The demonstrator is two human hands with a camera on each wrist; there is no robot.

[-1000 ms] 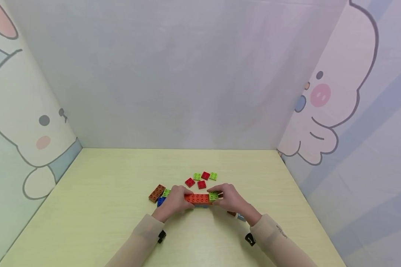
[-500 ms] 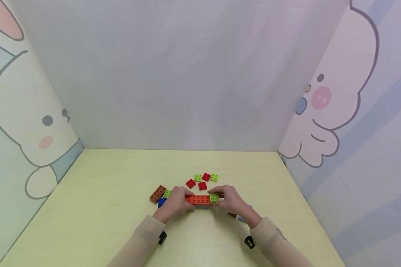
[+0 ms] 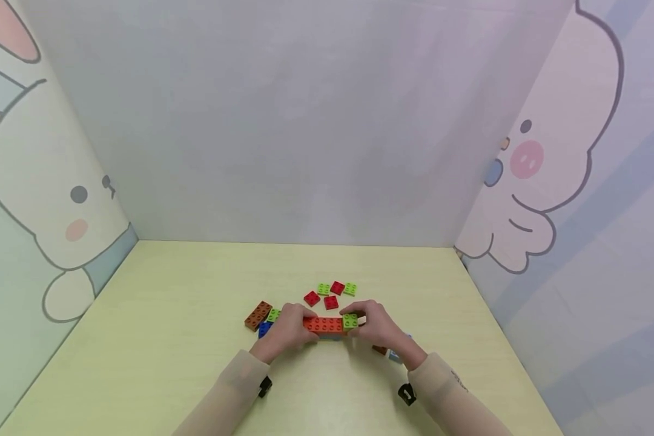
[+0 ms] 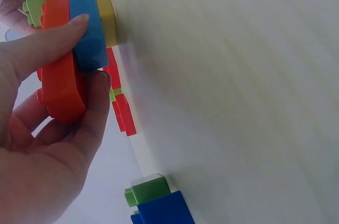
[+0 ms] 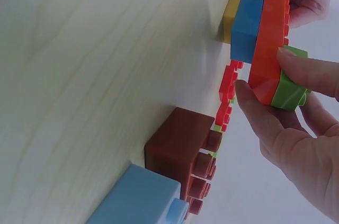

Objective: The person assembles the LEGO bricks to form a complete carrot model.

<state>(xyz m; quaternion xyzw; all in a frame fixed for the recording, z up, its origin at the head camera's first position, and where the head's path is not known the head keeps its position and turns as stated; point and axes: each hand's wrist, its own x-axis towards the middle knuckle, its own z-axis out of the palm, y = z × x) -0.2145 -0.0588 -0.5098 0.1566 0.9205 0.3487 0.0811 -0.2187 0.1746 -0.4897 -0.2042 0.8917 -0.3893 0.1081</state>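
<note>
A long orange-red brick [image 3: 324, 325] lies across a blue brick [image 4: 87, 28], with a yellow brick [image 4: 107, 17] beneath the blue one. On the right end of the red brick sits a light green brick [image 3: 350, 321]. My left hand [image 3: 287, 327] grips the red brick's left end, its thumb reaching onto the blue brick in the left wrist view. At the other end, my right hand [image 3: 378, 327] pinches the green brick and the red brick's end between thumb and fingers. Whether the green studs join fully is hard to tell.
Behind the stack lie several small flat red [image 3: 331, 302] and green [image 3: 324, 289] bricks. To the left are a brown brick [image 3: 258, 315], a green brick [image 3: 274, 315] and a dark blue brick [image 3: 264, 329]. Another brown brick [image 5: 177, 142] and a light blue brick [image 5: 137, 197] stand near the right wrist.
</note>
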